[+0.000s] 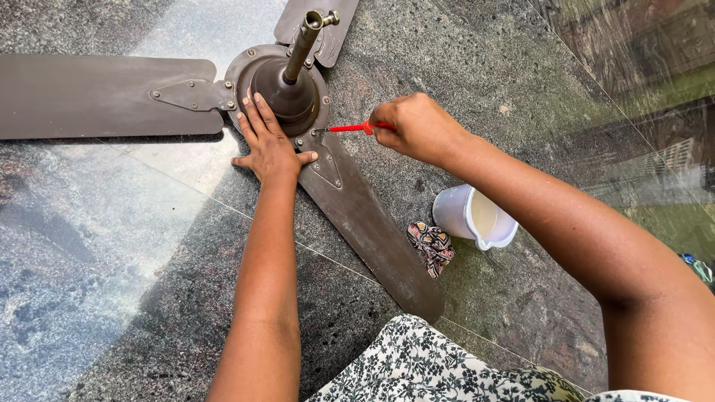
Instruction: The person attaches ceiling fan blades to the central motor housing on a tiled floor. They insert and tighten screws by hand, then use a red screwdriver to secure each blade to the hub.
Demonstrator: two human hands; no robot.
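1. A brown ceiling fan (294,97) lies on a polished grey stone floor (112,260), motor housing up, with its downrod (304,43) rising toward the camera.
2. Three blades are in view: one blade (89,97) runs left, a second (372,223) runs toward the lower right, and a third (316,22) is cut off by the top edge.
3. A white plastic jug (477,217) stands on the floor to the right of the lower blade; it appears to hold a pale liquid, though the view is too small to confirm.
4. A crumpled patterned cloth (432,247) lies between the jug and the lower blade, touching the blade edge.
5. A black-and-white floral garment (439,368) fills the bottom edge. No labels or signs are legible.
6. The left hand (269,145) lies flat and spread, fingers on the motor housing rim, thumb on the lower blade bracket (324,165).
7. The right hand (421,126) is closed around a red-handled screwdriver (356,128).
8. The screwdriver lies nearly horizontal, its tip at a screw on the housing rim, just right of the left hand.
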